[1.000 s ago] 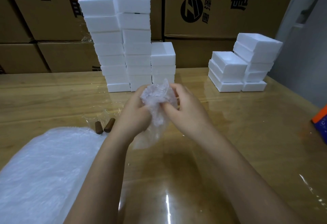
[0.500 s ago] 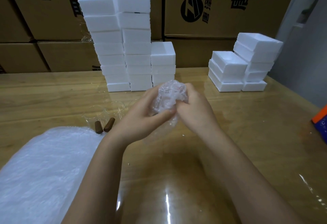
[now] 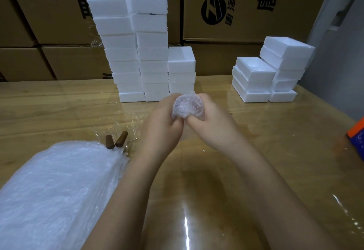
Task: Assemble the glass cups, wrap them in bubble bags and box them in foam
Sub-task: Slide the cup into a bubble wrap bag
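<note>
At the near left edge of the worktop lies a flat stack of bubble bags, translucent white with a fine pebbled texture. The worktop surface is pale wood grain under a glossy film that reflects overhead light.

Two bare forearms extend forward from the bottom of the view. The left grip and right grip meet above the worktop centre, and both are clamped on a bubble-wrapped bundle. The fingers of each grip curl round their own side, and the thumbs sit close together at the bundle's lower edge. The bundle is rounded, crinkled and semi-clear. Its contents are too blurred to identify.

Left of the left grip, two clear glass cups stand on the worktop. Two brown tapered handles lie just beside them, at the far edge of the bag stack. Whether they are joined to the cups cannot be told.

Beyond the grips stand tall columns of white foam boxes, rectangular, matte and sharp-edged. A lower group of foam boxes sits to the right, with open trays on top. An orange and blue object is cut off at the right edge. Brown cardboard cartons with black print form the back wall.
</note>
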A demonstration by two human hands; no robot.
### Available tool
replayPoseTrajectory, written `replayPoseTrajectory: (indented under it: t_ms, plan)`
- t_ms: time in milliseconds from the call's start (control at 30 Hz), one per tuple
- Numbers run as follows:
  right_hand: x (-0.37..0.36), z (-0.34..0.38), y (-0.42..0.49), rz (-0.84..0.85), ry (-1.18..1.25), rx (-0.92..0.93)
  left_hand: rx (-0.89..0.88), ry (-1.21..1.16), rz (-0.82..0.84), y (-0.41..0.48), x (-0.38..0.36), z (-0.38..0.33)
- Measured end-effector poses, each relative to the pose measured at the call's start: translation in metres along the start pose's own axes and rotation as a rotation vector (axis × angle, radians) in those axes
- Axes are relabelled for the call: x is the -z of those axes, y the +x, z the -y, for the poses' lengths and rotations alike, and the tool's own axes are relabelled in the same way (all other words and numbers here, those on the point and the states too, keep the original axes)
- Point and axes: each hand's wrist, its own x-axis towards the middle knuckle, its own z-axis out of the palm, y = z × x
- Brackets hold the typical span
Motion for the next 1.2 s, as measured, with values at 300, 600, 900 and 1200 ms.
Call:
replayPoseTrajectory:
  t_ms: [300, 600, 900, 1200]
  plan:
    - [0.003, -0.018, 0.01, -0.079, -0.342, 0.019, 0.045, 0.089, 0.208, -0.006, -0.01, -0.006]
    - [-0.003, -0.008, 0.006, -0.047, -0.1, 0.135, 0.008, 0.298, 0.015, 0.001, -0.006, 0.001]
    - [-0.017, -0.006, 0.004, -0.147, 0.04, -0.05, -0.01, 0.187, -0.222, -0.007, -0.019, -0.002]
    - [0.001, -0.015, 0.008, -0.171, -0.447, 0.103, -0.232, 0.431, 0.165, -0.006, -0.007, -0.008]
